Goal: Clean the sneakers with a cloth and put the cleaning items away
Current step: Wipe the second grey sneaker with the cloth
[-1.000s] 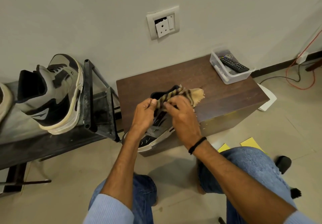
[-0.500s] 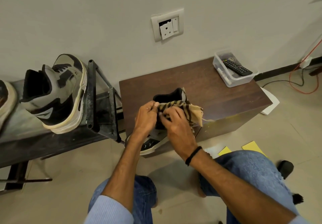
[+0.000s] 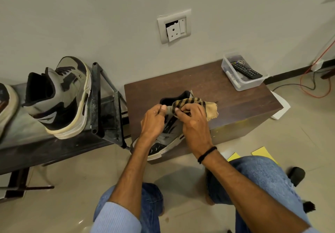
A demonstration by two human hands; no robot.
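Wiping step in hand, by my reading: one shoe under work, one parked.

Left grip: clamped on the sneaker near its collar, thumb on top, fingers curled round the upper. Probable reason: it braces the shoe against the rubbing force.

Right grip: closed on the cloth, with the striped part bunched at the fingertips and pressed to the tongue area just below the collar. Bunching gives a firm pad. The plain frayed end hangs loose to the right, above the surface.

Sneaker position: heel opening up and away, toe pointing down toward the person and overhanging the front edge of the surface. The tilt turns the top of the shoe to the eye and to the cloth. Whether the sole rests on the edge or is carried free, I cannot tell; the hands hide the contact.

Second sneaker: stands tipped on the metal rack to the left, well apart from the hands and out of the working zone.

Plastic tub: sits at the far right corner of the surface and holds a remote. Not part of the cleaning, as far as I can judge.

Storage place for the cloth: not identifiable.
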